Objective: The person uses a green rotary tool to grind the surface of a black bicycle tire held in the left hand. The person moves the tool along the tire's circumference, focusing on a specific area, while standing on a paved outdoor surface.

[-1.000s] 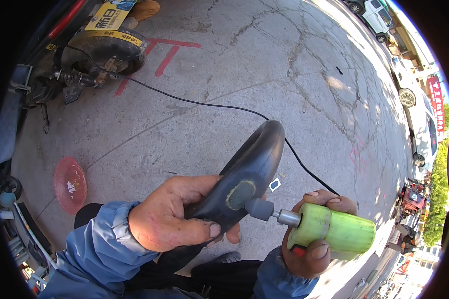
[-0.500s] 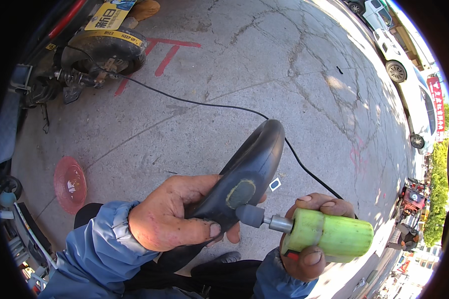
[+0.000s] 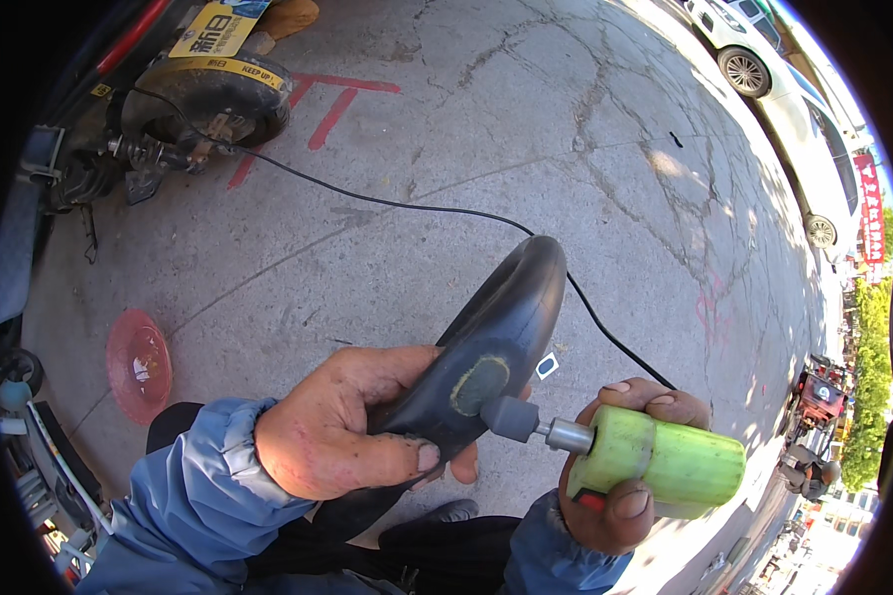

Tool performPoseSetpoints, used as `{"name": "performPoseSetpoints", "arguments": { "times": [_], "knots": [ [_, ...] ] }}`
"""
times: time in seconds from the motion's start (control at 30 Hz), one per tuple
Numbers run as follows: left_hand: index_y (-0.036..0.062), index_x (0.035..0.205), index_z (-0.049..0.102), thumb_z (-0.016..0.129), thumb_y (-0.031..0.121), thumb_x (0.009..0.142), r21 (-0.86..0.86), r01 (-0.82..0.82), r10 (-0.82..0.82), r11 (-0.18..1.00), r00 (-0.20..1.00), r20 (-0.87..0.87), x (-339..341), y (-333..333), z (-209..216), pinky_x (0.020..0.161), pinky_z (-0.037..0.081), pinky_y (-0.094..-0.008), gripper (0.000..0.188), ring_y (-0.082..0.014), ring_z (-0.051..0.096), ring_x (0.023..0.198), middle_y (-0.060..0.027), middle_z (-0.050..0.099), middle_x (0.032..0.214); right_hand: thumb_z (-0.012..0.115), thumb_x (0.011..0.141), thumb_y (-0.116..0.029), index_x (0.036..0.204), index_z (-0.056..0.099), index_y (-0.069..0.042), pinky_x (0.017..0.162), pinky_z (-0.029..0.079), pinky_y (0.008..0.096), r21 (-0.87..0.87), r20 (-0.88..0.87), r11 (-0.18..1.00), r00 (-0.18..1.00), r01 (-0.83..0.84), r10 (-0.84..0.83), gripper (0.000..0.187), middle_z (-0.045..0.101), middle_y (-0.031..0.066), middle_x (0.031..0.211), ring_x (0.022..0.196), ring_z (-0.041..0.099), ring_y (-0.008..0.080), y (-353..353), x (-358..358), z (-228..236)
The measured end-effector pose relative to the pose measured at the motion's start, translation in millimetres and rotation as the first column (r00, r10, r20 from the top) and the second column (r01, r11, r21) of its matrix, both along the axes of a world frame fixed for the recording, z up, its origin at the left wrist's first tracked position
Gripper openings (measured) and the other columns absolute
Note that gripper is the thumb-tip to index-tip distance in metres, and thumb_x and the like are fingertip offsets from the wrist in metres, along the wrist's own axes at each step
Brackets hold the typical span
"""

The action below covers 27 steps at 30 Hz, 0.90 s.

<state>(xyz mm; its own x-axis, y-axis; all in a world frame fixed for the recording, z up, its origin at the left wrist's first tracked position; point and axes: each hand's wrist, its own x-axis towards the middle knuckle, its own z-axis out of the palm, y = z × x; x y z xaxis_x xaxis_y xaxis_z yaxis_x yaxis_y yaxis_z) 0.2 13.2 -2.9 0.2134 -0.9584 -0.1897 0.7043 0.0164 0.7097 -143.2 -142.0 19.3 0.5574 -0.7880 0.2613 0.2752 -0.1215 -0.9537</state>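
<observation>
My left hand (image 3: 342,421) is closed round a black rubber inner tube (image 3: 514,307), thumb on the near side and fingertips showing beyond it. A dull, scuffed oval spot (image 3: 480,385) with a pale rim marks the tube's surface. In my right hand (image 3: 620,521) is a green electric die grinder (image 3: 670,458), its body wrapped by fingers and thumb. The grinder's grey grinding head (image 3: 510,418) sits at the lower right edge of the scuffed oval, seemingly touching the rubber. A black cord (image 3: 615,342) passes behind the tube toward the grinder.
A red plastic basin (image 3: 139,367) lies on the concrete at left. At upper left stands a vehicle with a dirty wheel (image 3: 208,99). A small white-and-dark patch (image 3: 547,366) lies just beyond the tube. Far right, a white car (image 3: 799,129) and a person (image 3: 809,471) are visible.
The grinder and my right hand have shifted slightly up and right, with the grinding head tilted differently against the tube. My left hand stays put. In the background, the white car has moved along.
</observation>
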Motion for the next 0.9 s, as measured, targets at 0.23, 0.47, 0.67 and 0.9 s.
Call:
{"name": "performPoseSetpoints", "arguments": {
  "times": [0.23,0.47,0.67,0.9],
  "knots": [
    [-0.0148,0.135,0.041,0.062,0.005,0.079,0.018,-0.010,0.010,1.000,1.000,-0.021,-0.4,-0.8,2.6,0.066,0.052,-0.0252,0.064,-0.0208,0.067,0.090,-0.0270,0.055,0.130,0.088,0.067,-0.035,0.107,0.047,0.001,0.085,0.053,0.0405,0.039,0.026,0.998,0.998,-0.050,0.049,0.068,0.064,0.0235,0.093,0.091,0.066,0.0305,2.7,-0.6,-1.3],
    [-0.0147,0.135,0.041,0.063,0.007,0.078,0.021,-0.029,0.029,0.999,0.999,-0.018,-2.2,-0.4,0.8,0.065,0.052,-0.0254,0.065,-0.0209,0.067,0.089,-0.0264,0.057,0.127,0.087,0.068,-0.035,0.108,0.047,0.001,0.084,0.053,0.0390,0.015,0.006,1.000,1.000,0.005,-0.005,0.067,0.064,0.0238,0.093,0.091,0.066,0.0294,-4.4,-3.8,-2.2],
    [-0.0152,0.134,0.044,0.063,0.008,0.078,0.009,-0.014,0.014,1.000,1.000,-0.013,-1.1,-0.5,0.8,0.066,0.051,-0.0251,0.064,-0.0200,0.067,0.087,-0.0207,0.063,0.113,0.086,0.068,-0.042,0.108,0.046,0.001,0.085,0.053,0.0405,-0.010,-0.022,0.999,0.999,-0.030,0.030,0.071,0.064,0.0234,0.094,0.091,0.066,0.0291,1.7,-0.7,0.9],
    [-0.0149,0.134,0.044,0.063,0.007,0.077,0.032,-0.003,0.003,0.999,1.000,-0.007,-0.2,0.4,1.2,0.067,0.051,-0.0250,0.064,-0.0201,0.067,0.088,-0.0222,0.062,0.119,0.087,0.067,-0.038,0.107,0.046,0.001,0.084,0.053,0.0406,0.019,-0.016,1.000,1.000,-0.007,0.007,0.070,0.064,0.0238,0.094,0.092,0.066,0.0298,-0.6,-1.7,-0.5]
  ]
}}
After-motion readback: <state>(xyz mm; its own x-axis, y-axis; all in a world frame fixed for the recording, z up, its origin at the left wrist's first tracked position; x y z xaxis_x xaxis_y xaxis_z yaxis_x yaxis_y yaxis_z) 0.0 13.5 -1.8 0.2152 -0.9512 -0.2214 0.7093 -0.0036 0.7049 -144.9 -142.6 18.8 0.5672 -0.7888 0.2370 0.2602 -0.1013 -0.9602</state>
